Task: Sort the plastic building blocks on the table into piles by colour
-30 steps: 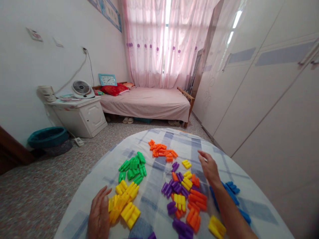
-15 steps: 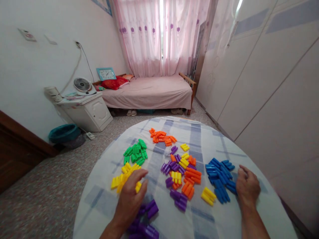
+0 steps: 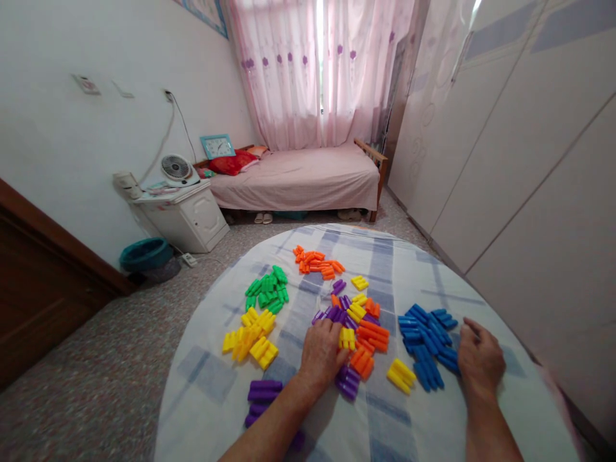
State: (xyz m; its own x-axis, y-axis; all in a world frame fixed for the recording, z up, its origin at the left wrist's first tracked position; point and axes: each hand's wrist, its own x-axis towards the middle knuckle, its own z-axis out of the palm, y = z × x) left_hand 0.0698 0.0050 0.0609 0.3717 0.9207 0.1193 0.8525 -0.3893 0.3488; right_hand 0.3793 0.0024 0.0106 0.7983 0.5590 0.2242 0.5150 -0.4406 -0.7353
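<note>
My left hand is in the mixed pile, its thumb and fingers closed about a yellow ridged plastic block; the fingertips are partly hidden. Purple blocks and orange blocks lie around it. At the right, my right hand rests on the table with loosely curled fingers, beside a heap of blue blocks. I see nothing in it. A lone yellow block lies left of the blue heap.
Single-colour groups lie on the checked tablecloth: yellow blocks, green blocks, orange blocks and purple blocks, these partly behind my left forearm. Beyond the round table stand a bed and a wardrobe.
My left hand has moved right, from the yellow group to the mixed pile, uncovering a yellow block in that group. My right hand stays beside the blue heap. The view has shifted slightly.
</note>
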